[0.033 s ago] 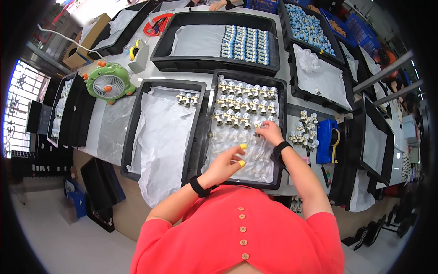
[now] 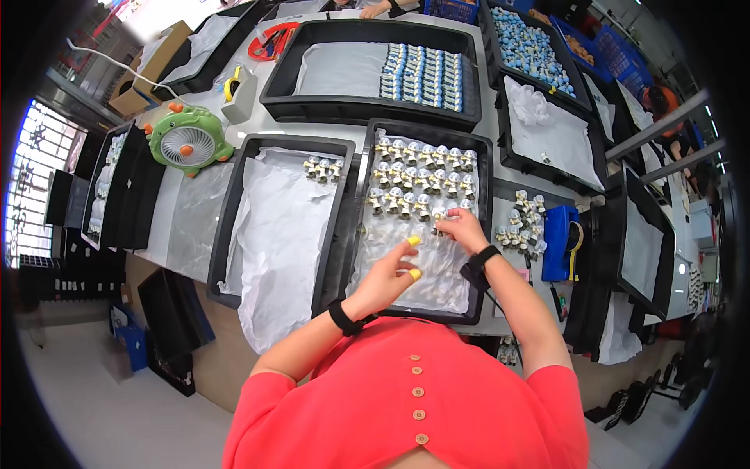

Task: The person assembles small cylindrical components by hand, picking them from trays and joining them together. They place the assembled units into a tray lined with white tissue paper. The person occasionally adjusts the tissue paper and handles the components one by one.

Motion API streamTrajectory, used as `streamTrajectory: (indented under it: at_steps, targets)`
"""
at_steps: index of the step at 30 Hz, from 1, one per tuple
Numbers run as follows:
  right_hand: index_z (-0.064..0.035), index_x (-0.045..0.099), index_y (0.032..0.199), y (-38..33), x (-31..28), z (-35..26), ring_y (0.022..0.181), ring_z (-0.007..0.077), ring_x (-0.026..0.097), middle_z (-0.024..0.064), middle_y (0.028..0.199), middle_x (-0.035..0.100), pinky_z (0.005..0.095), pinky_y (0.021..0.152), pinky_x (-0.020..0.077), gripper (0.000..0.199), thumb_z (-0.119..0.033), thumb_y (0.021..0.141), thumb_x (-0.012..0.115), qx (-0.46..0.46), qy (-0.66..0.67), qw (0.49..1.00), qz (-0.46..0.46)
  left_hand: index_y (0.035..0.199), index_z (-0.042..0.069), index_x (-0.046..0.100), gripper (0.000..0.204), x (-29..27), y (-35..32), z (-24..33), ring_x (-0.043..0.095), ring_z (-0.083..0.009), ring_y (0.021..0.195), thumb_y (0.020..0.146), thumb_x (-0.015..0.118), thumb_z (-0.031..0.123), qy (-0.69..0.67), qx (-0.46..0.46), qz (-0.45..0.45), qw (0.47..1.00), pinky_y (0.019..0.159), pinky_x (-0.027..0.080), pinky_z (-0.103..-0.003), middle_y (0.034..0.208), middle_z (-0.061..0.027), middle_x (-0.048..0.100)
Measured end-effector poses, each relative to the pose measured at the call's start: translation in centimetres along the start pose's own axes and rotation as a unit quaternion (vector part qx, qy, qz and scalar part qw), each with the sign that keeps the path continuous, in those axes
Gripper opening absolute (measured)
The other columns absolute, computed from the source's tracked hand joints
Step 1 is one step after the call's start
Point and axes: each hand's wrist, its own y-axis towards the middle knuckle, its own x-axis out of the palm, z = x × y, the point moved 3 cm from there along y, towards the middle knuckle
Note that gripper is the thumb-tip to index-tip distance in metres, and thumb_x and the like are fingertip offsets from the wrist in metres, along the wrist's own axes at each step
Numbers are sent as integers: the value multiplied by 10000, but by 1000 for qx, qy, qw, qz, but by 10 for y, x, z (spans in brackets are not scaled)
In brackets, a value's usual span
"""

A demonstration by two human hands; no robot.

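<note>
A black tray in front of me is lined with clear plastic, with rows of small white-and-gold figurines standing over its far half. My right hand pinches one figurine at the right of the nearest row. My left hand, yellow covers on its thumb and a finger, hovers over the tray's near half. Its fingers are apart with nothing between them. More such figurines lie in a loose cluster right of the tray.
On the left stands a paper-lined black tray with several figurines in its far corner. Behind are a tray of blue-and-white pieces and a green fan. A blue tape dispenser sits at the right. A person's hand shows at the far edge.
My left hand has shifted very slightly away from me. My right hand stays at the same figurine; otherwise the view has barely moved.
</note>
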Motion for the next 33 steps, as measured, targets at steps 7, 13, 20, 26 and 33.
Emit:
streamTrajectory:
  at_steps: [7, 13, 20, 26, 33]
  targets:
    - [-8, 427, 1196, -137, 29, -82, 848, 105, 590, 63, 943, 595, 226, 728, 479, 444, -26, 811, 648, -70, 216, 962, -152, 1410, 74, 255, 588, 6, -5, 29, 508, -208, 1140, 889, 517, 0, -172, 59, 16, 983, 907, 448, -302, 1351, -129, 373]
    - [-28, 427, 1197, -168, 27, -89, 898, 101, 582, 48, 971, 572, 234, 793, 492, 443, 1, 812, 645, -123, 241, 950, -155, 1390, 50, 295, 586, 17, -21, 40, 500, -178, 1108, 870, 558, -15, -154, 88, -13, 984, 890, 460, -294, 1318, -95, 383]
    - [-49, 446, 1188, -177, 25, -84, 838, 78, 562, 24, 942, 565, 214, 737, 471, 448, -4, 794, 655, -149, 234, 949, -152, 1375, 51, 327, 601, 23, -29, 41, 495, -162, 1099, 849, 617, 25, -121, 85, -11, 989, 887, 456, -292, 1275, -85, 437]
    - [-55, 538, 1115, -190, 25, -85, 761, 101, 545, 13, 824, 571, 251, 710, 452, 425, -19, 718, 687, -296, 31, 954, -36, 1352, 44, 323, 617, 30, -36, 48, 487, -149, 1111, 829, 651, 48, -69, 122, 16, 990, 908, 435, -299, 1265, -96, 463]
    - [-59, 547, 1133, -201, 25, -91, 752, 124, 556, 29, 817, 573, 253, 708, 454, 461, -31, 701, 706, -337, -9, 941, -15, 1212, 43, 401, 444, 36, -39, 44, 510, -136, 1066, 832, 629, 9, -111, 148, 13, 983, 845, 468, -284, 1173, -74, 488]
